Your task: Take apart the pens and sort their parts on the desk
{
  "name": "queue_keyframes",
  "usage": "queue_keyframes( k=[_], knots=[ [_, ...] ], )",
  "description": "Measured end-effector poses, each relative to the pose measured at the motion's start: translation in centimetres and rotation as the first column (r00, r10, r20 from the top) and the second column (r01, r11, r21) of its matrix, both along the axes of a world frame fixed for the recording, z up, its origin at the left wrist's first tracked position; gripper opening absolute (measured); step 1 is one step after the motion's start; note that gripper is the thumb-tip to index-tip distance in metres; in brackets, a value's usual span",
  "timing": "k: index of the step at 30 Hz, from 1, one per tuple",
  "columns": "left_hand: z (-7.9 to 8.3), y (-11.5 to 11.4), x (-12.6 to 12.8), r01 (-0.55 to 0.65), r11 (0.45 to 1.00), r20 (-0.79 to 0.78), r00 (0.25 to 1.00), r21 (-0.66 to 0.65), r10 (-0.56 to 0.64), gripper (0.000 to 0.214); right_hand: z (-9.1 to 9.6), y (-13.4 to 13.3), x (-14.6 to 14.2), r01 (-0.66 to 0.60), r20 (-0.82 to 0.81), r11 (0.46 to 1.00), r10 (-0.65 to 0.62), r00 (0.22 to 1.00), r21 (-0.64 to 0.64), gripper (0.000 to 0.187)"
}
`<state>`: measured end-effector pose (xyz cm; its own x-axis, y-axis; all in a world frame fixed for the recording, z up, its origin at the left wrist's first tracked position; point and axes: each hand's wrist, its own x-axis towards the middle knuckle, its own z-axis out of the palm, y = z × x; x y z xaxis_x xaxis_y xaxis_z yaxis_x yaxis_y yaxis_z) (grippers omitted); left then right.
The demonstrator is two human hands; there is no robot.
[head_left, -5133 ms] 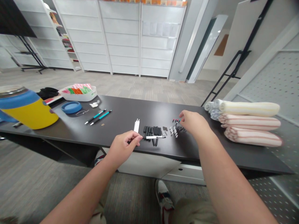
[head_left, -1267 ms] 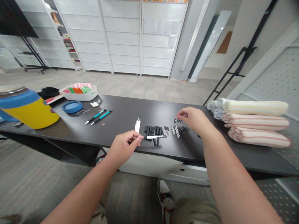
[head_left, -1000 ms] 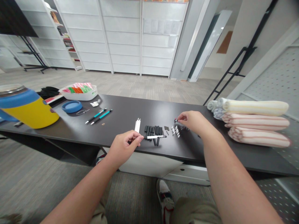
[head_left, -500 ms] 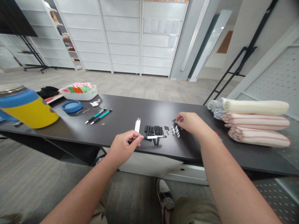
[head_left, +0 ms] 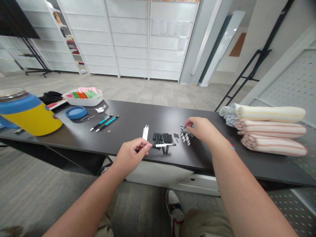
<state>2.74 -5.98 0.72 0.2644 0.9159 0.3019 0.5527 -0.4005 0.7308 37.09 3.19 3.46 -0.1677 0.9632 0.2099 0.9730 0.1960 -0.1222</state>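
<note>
My left hand (head_left: 134, 149) is closed in a pinch on the black end of a part-built mechanical pencil (head_left: 164, 145). Its white middle and dark tip point right, above the black desk. My right hand (head_left: 199, 127) has thumb and forefinger together at a small dark piece (head_left: 185, 127), mostly covered by the fingertips. Beside it lie a few small silvery pieces (head_left: 181, 127). Below that hand are several small white pieces (head_left: 185, 139). Rows of short black tubes (head_left: 168, 137), small brownish pieces (head_left: 176, 135) and thin white tubes (head_left: 145, 132) lie between the hands.
Two teal-and-black mechanical pencils (head_left: 107, 123) lie at left, near a blue lid (head_left: 76, 112) and a white basket (head_left: 95, 101) of colourful packets. A blue-and-yellow tumbler (head_left: 37, 115) stands at far left. Rolled striped towels (head_left: 271, 128) are stacked on the right.
My right hand has shifted slightly up and left at the small pieces, and silvery pieces now show beside its fingertips. My left hand and the pencil have stayed put.
</note>
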Motion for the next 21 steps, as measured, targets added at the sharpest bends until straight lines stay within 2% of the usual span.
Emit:
queue_keyframes(
  k=[8, 15, 21],
  knots=[
    [0.2, 0.1, 0.0, 0.002, 1.000, 0.029, 1.000, -0.021, -0.001, 0.023, 0.9, 0.5, -0.3, -0.009, 0.103, 0.999, 0.005, 0.995, 0.037, 0.023],
    [0.3, 0.0, -0.3, 0.018, 0.999, 0.083, 0.996, -0.035, -0.015, 0.023, 2.9, 3.4, -2.2, -0.002, 0.263, 0.993, 0.033, 0.964, -0.117, 0.021],
    [0.0, 0.0, -0.6, 0.027, 0.997, 0.108, 0.994, -0.074, -0.019, 0.025, 2.6, 5.0, -3.8, 0.037, 0.330, 0.981, 0.028, 0.944, -0.189, 0.018]
  ],
)
